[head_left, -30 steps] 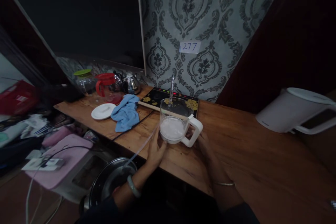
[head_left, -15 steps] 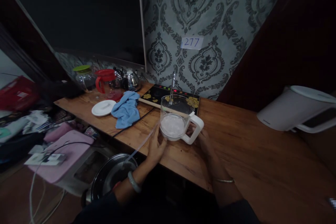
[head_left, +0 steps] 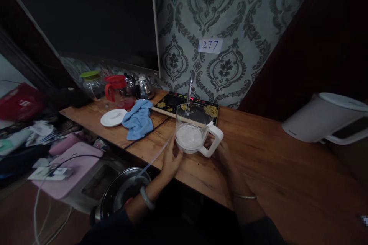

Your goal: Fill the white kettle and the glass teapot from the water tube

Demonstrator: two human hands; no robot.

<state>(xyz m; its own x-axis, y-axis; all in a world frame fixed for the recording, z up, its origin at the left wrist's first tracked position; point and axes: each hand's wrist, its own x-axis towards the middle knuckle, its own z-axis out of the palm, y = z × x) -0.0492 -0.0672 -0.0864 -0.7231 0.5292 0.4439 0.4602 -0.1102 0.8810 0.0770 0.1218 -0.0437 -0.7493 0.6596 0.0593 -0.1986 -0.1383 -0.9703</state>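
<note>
Between my hands is a clear glass jug (head_left: 188,138) with a white handle (head_left: 217,143), tilted slightly toward me. Its lower part looks whitish. My left hand (head_left: 171,159) cups the jug's lower left side, thumb underneath. My right hand (head_left: 220,148) is on the handle side, its fingers partly hidden behind the handle. A thin metal spout (head_left: 189,88) rises just behind the jug, its lower end seen through or above the rim. Under it lies a black panel (head_left: 166,104) with gold flowers and small lit buttons.
On the wooden table (head_left: 276,164), a white lid (head_left: 113,118) and a blue cloth (head_left: 139,120) lie left. Behind them stand a red-topped jug (head_left: 115,90), a green-lidded jug (head_left: 92,86) and a metal kettle (head_left: 145,87). A large white pitcher (head_left: 322,118) is right; a pot (head_left: 123,187) stands below the edge.
</note>
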